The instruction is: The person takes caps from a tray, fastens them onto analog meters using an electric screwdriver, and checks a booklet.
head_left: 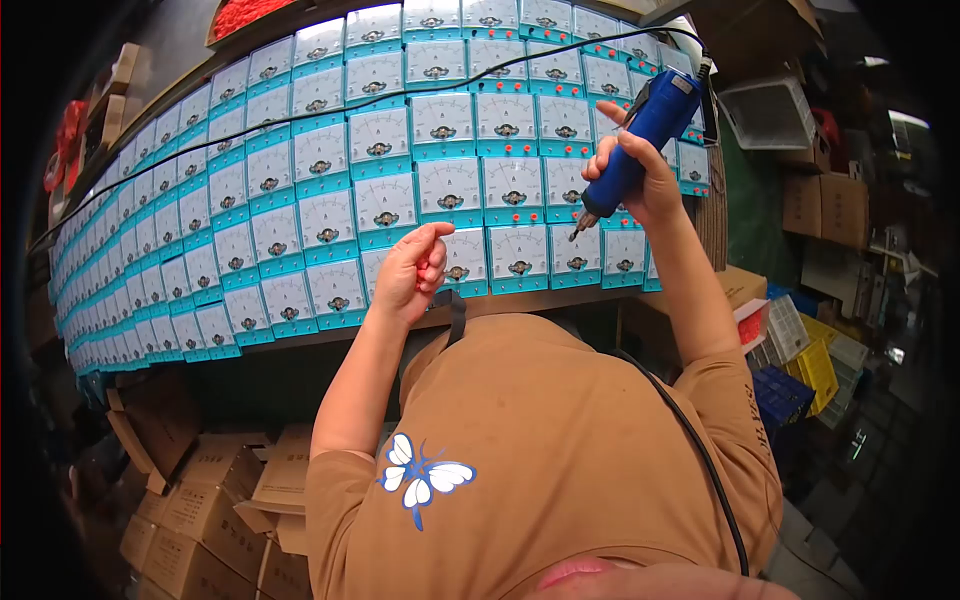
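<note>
Clasped in my right hand [655,185], an electric screwdriver [655,112] points down over ammeters [515,182] lining the tabletop [550,301], where a snagged cord [410,92] could jerk its bit into a dial, while my left hand [408,278] curls, contents impossible to tell.

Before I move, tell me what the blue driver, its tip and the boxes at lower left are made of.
Driver: probably hard plastic, blue with a low sheen and a smooth moulded look.
Tip: likely metal, going by its grey color and slight shine.
Boxes: cardboard, matte brown, with printed sides and folded flaps.
</note>
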The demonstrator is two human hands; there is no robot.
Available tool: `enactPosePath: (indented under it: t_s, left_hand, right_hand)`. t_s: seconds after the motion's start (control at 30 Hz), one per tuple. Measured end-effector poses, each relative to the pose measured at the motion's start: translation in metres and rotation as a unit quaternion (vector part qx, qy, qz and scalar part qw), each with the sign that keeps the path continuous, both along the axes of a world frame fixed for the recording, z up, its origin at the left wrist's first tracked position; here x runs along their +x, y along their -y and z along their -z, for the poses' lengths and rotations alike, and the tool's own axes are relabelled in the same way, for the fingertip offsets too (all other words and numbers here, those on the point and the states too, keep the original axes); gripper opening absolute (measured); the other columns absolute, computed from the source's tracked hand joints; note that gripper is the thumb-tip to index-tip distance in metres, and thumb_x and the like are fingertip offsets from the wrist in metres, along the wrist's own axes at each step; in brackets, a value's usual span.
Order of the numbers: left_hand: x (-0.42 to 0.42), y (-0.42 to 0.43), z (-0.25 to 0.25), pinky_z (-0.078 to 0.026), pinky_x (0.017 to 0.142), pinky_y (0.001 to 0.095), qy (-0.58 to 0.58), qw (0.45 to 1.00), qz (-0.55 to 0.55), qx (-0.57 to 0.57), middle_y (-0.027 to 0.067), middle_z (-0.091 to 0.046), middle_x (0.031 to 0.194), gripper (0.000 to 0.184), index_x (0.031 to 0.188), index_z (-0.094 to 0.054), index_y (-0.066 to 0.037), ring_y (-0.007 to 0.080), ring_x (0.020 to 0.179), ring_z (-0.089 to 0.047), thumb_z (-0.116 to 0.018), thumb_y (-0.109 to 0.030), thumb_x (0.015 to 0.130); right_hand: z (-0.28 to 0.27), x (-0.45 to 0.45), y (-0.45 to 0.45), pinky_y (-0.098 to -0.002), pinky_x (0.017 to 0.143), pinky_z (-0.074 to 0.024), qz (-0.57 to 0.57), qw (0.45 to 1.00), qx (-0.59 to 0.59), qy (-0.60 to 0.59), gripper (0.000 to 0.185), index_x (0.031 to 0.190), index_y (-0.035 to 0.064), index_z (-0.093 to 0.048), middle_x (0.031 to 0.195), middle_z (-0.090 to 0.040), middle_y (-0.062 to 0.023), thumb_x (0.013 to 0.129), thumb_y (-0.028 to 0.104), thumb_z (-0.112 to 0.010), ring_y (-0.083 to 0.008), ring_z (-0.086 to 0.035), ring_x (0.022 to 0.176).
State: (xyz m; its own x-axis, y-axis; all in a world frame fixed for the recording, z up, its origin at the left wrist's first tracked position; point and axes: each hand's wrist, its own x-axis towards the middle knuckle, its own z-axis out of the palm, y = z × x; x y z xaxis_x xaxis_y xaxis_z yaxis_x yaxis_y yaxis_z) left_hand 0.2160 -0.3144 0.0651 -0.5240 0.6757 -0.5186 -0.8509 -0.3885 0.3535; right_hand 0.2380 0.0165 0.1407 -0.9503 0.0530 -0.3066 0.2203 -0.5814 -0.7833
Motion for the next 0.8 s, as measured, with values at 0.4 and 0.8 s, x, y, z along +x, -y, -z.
enactPosePath:
  t_s: [0.4, 0.8]
  left_hand:
    - [0.094, -0.064, 0.008, -0.029, 0.038, 0.0159, 0.047, 0.989, -0.143, 0.005, 0.006, -0.06, 0.081, 0.017, 0.104, -0.056, -0.002, 0.0035, 0.047, -0.041, -0.046, -0.014, 0.096]
    - [0.144, -0.108, -0.008, -0.028, 0.036, 0.016, 0.021, 0.977, -0.208, 0.035, 0.0017, -0.052, 0.067, 0.015, 0.095, -0.054, -0.005, 0.0034, 0.045, -0.04, -0.051, -0.019, 0.096]
  right_hand:
    - [-0.009, 0.015, 0.022, -0.0438, 0.091, -0.0421, 0.047, 0.985, -0.105, -0.127, 0.058, 0.118, 0.0005, -0.047, 0.091, -0.059, -0.0128, 0.087, 0.049, -0.057, -0.0263, -0.057, 0.091]
    - [0.0, 0.06, 0.047, -0.0369, 0.072, -0.0425, -0.087, 0.949, -0.163, -0.254, 0.05, 0.098, 0.0006, -0.056, 0.067, -0.056, -0.0105, 0.09, 0.045, -0.036, -0.0224, -0.055, 0.065]
